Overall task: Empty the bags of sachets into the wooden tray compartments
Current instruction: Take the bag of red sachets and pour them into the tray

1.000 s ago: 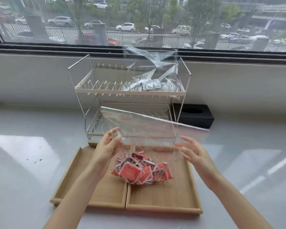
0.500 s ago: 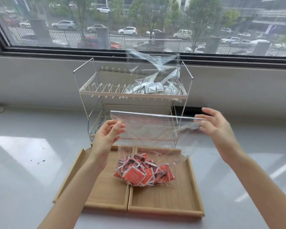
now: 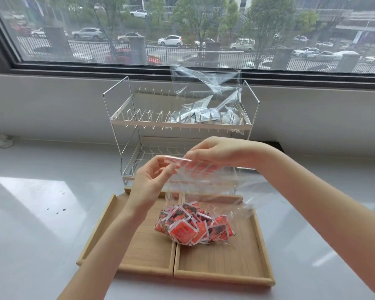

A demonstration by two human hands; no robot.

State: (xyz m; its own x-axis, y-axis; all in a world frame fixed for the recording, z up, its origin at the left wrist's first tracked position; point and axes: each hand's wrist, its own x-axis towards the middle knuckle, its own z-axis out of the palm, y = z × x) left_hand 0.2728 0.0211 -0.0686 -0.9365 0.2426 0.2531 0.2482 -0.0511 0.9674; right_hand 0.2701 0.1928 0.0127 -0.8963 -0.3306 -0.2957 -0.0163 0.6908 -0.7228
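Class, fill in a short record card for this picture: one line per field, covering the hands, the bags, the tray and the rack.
Left hand: pinches the top edge of the clear bag
Right hand: pinches the same edge
Bag contents: red sachets, still inside
Wooden tray: two compartments, no loose sachets
Bag position: sags over the divider
Wire rack: second bag of pale sachets on upper shelf
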